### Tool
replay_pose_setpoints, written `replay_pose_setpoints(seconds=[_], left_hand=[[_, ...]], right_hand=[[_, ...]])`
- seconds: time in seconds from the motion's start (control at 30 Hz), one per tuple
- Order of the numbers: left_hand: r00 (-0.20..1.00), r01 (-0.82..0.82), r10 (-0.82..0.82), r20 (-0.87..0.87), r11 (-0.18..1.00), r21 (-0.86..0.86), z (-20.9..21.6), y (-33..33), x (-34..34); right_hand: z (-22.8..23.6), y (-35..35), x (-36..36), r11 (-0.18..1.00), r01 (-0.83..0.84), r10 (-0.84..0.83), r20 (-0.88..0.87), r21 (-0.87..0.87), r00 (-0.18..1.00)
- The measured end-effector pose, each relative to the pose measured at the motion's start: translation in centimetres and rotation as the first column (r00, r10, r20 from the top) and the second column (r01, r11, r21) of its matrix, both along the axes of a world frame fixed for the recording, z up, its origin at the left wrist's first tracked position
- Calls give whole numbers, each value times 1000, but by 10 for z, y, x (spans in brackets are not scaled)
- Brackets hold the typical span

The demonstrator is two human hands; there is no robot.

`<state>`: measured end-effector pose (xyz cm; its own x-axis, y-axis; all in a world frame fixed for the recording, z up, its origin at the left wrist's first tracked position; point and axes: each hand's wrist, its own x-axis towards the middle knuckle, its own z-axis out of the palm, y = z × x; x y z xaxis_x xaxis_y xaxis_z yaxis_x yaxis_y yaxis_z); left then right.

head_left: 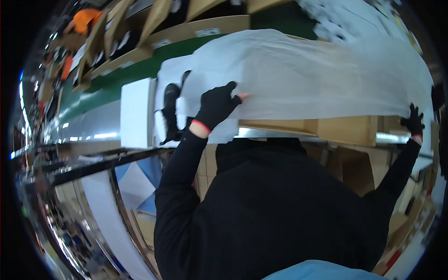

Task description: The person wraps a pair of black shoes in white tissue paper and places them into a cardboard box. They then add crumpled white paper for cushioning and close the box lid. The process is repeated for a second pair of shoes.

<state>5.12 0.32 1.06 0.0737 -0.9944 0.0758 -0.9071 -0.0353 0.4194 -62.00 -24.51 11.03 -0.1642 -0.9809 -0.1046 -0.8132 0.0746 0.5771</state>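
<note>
A wide sheet of thin white paper (303,79) spreads across the workbench in front of me and drapes over part of an open cardboard box (345,130). At the left part of this sheet is my left hand (215,106), in a black glove with a bare fingertip showing; its thumb and forefinger are apart. My right hand (413,122), gloved in black too, reaches far out to the sheet's right end with fingers spread. Left of my left hand, black footwear (171,109), seemingly boots, lies on white paper. Its exact shape is partly unclear.
A white box (136,113) stands left of the footwear. Behind the bench runs a green surface (126,74) with open cardboard boxes (200,29) holding dark items. Crumpled white paper (350,23) is heaped at the far right. A person in orange (86,19) is at the far left.
</note>
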Motion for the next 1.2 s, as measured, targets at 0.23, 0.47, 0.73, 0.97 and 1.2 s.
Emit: replay_pose_setpoints(seconds=[0.23,0.47,0.73,0.97,1.2], left_hand=[[1000,4,-6,16,996,85,-9,-5,-20],[973,22,-9,-231,998,53,-52,30,15],[948,80,-46,-316,992,96,-57,0,-24],[911,128,-79,-405,987,95,-50,-3,-37],[916,93,-37,-399,988,123,-46,7,-32]], right_hand=[[52,24,174,648,-431,759,577,-628,301],[-159,-34,174,898,-314,192,365,310,911],[-122,-130,273,687,-570,669,699,-452,252],[-134,-104,465,466,-697,654,743,-545,-144],[-145,-87,524,370,-929,624,745,-17,235]])
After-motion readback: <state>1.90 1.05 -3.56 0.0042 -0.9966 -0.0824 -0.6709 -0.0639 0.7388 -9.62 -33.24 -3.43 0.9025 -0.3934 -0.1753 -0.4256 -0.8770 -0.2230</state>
